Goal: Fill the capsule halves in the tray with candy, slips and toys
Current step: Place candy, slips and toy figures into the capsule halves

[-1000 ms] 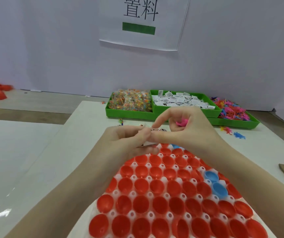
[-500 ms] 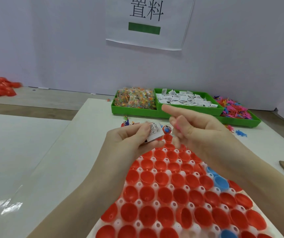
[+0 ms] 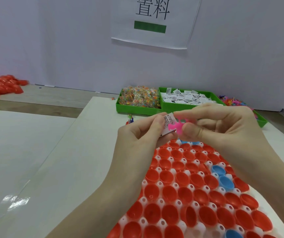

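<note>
A: Our left hand (image 3: 137, 134) pinches the small white printed paper slip (image 3: 168, 124); our right hand (image 3: 223, 127) has thumb and forefinger clamped on the little pink plastic toy (image 3: 177, 126), touching the slip.

B: And the white tray of red and blue capsule halves (image 3: 196, 179)?

A: Just below our fingers, cups looking bare. We risk fumbling the pair together, so one could bounce out onto the counter (image 3: 69, 160).

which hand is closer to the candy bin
Left. The left hand, pinching a slip, sits just in front of the candy bin. The right hand, pinching a pink toy, sits off to its right.
</note>
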`<state>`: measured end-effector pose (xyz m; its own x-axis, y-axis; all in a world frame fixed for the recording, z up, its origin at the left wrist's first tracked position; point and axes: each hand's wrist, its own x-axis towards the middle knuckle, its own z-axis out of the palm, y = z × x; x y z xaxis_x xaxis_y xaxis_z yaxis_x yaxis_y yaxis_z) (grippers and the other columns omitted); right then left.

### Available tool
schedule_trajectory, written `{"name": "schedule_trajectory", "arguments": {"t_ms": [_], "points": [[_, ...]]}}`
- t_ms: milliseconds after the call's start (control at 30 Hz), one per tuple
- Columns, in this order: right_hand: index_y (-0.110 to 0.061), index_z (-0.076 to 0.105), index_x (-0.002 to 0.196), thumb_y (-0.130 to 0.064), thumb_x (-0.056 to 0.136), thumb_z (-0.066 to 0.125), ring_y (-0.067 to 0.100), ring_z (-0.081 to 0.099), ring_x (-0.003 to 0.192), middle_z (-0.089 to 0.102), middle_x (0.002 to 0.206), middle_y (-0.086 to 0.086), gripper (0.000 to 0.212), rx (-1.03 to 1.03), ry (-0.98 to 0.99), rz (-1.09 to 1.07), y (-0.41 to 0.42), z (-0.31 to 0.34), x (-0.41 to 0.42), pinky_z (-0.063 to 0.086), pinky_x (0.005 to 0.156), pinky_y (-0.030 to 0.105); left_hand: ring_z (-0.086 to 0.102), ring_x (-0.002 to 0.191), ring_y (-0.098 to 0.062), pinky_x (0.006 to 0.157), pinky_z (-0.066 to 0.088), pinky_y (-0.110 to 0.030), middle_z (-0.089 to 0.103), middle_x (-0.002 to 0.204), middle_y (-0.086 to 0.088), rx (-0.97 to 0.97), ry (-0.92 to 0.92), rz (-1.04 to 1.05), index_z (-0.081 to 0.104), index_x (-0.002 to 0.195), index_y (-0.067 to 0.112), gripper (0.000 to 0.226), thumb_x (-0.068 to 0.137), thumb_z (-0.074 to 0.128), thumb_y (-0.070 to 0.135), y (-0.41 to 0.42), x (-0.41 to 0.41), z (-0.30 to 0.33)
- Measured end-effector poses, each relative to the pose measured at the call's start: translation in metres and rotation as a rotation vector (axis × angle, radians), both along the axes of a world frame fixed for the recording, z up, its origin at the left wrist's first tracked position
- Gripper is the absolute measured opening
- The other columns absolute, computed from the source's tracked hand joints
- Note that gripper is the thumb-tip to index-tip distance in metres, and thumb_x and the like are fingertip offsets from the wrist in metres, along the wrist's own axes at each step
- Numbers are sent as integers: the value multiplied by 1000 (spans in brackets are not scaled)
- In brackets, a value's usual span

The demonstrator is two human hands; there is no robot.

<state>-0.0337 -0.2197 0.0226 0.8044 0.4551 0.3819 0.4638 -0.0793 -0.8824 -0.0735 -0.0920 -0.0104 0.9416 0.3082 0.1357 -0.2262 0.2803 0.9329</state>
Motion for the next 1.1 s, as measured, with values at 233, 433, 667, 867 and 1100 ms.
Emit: {"name": "schedule_trajectory", "arguments": {"t_ms": [233, 433, 667, 867, 1100], "points": [[-19, 68, 87, -18, 47, 71, 8, 66, 51, 69, 63, -3, 40, -51, 0, -22, 0, 0, 1, 51, 52, 13, 71, 72, -15, 63, 54, -16, 74, 78, -8, -76, 2, -161, 75, 76, 9, 20, 72, 58, 18, 5, -6, -3], [-23, 73, 75, -23, 46, 80, 7, 64, 50, 69, 59, -4, 30, -267, -3, 21, 2, 0, 6, 52, 53, 15, 72, 75, -21, 63, 54, -17, 73, 79, -11, -39, 59, -263, 75, 79, 8, 20, 73, 57, 18, 13, -7, -9], [-29, 70, 63, -17, 52, 83, 7, 58, 56, 66, 68, -6, 21, -389, -134, -19, 11, -21, 4, 48, 52, 19, 71, 80, -9, 77, 54, -17, 74, 85, 6, 96, 153, -168, 62, 109, 27, 26, 88, 53, 14, 18, -17, -26], [-23, 69, 76, -20, 66, 74, -4, 62, 78, 68, 77, -17, 12, -387, -289, 85, 18, -53, 2, 45, 72, 8, 70, 83, -9, 78, 54, -17, 74, 93, 4, 66, 281, -121, 56, 119, 18, 35, 85, 56, 17, 27, -25, -45], [-19, 69, 75, -10, 67, 79, 4, 65, 64, 70, 74, -4, 15, -384, -166, 193, 33, -54, 27, 54, 63, 19, 70, 70, -9, 58, 54, -19, 74, 82, -1, 70, 458, -91, 69, 90, 14, 23, 79, 59, 30, 68, -8, -54]]}}
